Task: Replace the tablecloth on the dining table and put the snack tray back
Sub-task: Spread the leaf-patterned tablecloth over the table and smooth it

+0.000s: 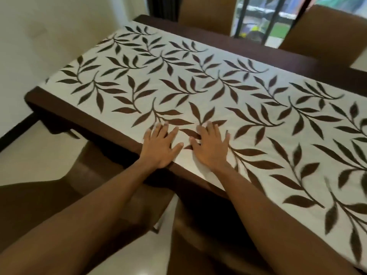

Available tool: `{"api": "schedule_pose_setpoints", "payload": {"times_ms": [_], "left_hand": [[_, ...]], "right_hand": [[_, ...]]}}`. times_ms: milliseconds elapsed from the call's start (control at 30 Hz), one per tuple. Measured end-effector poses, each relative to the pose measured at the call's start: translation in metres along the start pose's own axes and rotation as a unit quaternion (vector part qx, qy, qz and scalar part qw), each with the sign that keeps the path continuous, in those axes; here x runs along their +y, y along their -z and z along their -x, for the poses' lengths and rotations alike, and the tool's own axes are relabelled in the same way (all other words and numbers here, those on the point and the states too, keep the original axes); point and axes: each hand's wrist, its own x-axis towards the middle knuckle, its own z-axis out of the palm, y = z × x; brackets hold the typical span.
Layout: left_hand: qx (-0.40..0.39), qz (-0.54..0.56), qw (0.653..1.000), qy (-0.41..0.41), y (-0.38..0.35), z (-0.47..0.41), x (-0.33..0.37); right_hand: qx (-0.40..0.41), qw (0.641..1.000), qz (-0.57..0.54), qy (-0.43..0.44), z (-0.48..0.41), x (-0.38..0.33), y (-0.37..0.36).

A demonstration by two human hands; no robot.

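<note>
While both hands lie flat on it, the tablecloth (198, 80) is spread along the length of the worktop (278, 54). It is a cream cloth printed with dark brown leafy sprigs. It covers the middle of the dark wooden top and leaves a bare strip of wood along the far edge and a narrower one along the near edge. Its surface looks smooth and flat where it can be seen, and it runs out of view at the right.

The left hand (160, 147) rests palm down at the near edge, with its heel over the bare wooden strip and its straight, spread fingers on the cloth. Its grip is fully open and has hold of nothing. The right hand (211, 147) lies just beside it, apart from it by a small gap. It sits a little further in from the near edge, palm down on the cloth with the fingers straight and fanned. Its grip is likewise open and holds nothing. Both bare forearms reach in over the near edge.

Two brown upholstered chairs stand at the far edge, one (206, 12) near the far left corner and another (325, 30) further right. Between them is a window with dark vertical bars (272, 16) and greenery outside. Another brown chair (29, 205) stands below the near edge, on the pale tiled floor (39, 151). A plain light wall (59, 26) stands beyond the worktop's left end.
</note>
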Motion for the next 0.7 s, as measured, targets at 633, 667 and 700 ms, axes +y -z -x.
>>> {"api": "schedule_pose_setpoints", "payload": {"times_ms": [633, 667, 700], "left_hand": [[0.014, -0.034, 0.994, 0.106, 0.054, -0.114, -0.221], [0.020, -0.039, 0.994, 0.103, 0.057, -0.117, -0.229], [0.024, -0.041, 0.994, 0.099, 0.058, -0.117, -0.239]], "right_hand": [[0.063, 0.997, 0.036, 0.017, -0.110, -0.105, -0.056], [0.066, 0.997, 0.037, 0.018, -0.110, -0.103, -0.054], [0.063, 0.997, 0.042, 0.017, -0.109, -0.104, -0.054]]}}
